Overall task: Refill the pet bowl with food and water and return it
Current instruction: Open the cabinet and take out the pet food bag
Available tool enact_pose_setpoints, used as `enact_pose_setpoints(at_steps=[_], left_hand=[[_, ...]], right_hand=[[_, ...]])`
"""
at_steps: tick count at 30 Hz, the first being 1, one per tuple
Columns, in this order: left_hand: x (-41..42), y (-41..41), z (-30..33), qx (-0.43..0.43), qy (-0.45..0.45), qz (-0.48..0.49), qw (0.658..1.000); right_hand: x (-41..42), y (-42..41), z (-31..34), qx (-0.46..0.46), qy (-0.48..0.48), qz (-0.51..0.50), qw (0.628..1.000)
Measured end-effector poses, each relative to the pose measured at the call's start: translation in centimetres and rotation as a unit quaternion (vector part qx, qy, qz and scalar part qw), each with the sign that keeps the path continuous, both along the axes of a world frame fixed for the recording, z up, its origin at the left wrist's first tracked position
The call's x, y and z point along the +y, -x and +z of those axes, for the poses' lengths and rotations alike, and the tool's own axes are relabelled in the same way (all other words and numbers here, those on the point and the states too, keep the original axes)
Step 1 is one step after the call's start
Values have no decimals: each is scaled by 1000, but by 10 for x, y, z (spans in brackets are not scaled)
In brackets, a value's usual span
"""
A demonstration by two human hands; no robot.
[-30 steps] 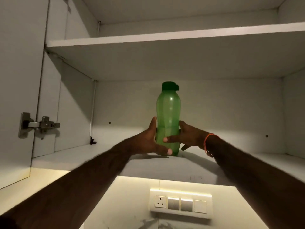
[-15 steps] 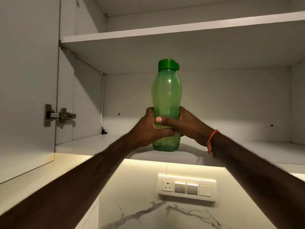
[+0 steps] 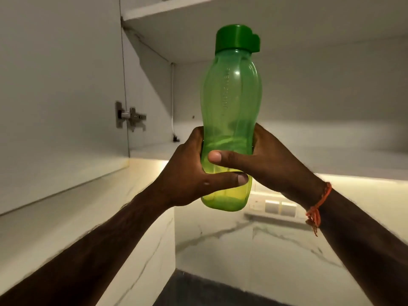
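A translucent green water bottle [image 3: 231,102] with a dark green cap [image 3: 237,38] is held upright in the air in front of the open wall cupboard. My left hand [image 3: 189,173] grips its lower part from the left, thumb across the front. My right hand [image 3: 265,162] grips it from the right, thumb lying across the front just above the left thumb. An orange thread is tied round my right wrist. The bottle looks mostly empty. No pet bowl is in view.
The white cupboard has a lower shelf [image 3: 331,157] and an upper shelf [image 3: 176,9]; its door [image 3: 55,107] stands open on the left with a metal hinge [image 3: 130,115]. Below are a marble-patterned wall, a switch panel [image 3: 276,206] and a dark countertop [image 3: 209,290].
Both hands have lifted the bottle off the cupboard's lower shelf and drawn it out toward me; it now appears larger and hangs clear of the shelf edge.
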State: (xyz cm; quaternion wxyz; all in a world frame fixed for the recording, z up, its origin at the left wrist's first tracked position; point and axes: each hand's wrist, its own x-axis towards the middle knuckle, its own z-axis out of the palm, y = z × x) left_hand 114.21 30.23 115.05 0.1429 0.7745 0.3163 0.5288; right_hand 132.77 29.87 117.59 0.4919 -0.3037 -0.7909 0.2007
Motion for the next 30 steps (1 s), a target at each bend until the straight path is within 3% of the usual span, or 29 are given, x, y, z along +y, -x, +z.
enact_pose_setpoints(at_steps=[9,12,20,26,30], left_hand=[[-17,31,-140,30,128,31,991],[-20,41,-189,46,149,32,987],[-37,65,-321,106,269,37,957],[-50,87,-392,114,347,62,929],[-60,94,-425,73,402,68,910]], right_hand=[[-7,22,-141,-65,74,-38,994],[-7,26,-197,-50,135,-24,989],[-30,39,-331,-112,272,-41,955],[-44,58,-393,-159,348,-54,922],[-50,66,-420,-163,383,-50,908]])
